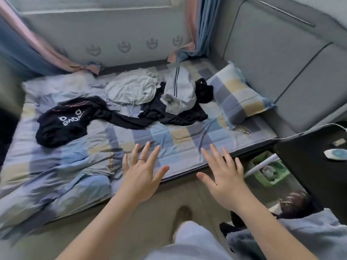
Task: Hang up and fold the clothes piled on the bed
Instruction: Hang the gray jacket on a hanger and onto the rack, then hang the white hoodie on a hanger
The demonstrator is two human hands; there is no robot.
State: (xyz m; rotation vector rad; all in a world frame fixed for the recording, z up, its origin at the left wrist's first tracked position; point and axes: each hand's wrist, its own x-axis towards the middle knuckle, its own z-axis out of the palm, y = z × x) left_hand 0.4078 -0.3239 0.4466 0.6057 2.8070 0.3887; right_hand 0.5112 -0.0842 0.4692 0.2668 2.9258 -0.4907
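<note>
Bed (169, 139) holds the whole pile (150, 96), nothing folded or hung; I hover my left hand (142, 173) and right hand (225, 177), fingers spread, empty

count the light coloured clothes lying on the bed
2: a pale crumpled garment toward the far side of the bed, and a white garment with dark stripes just right of it, lying on dark clothes. Others may be hidden under the pile.
</note>
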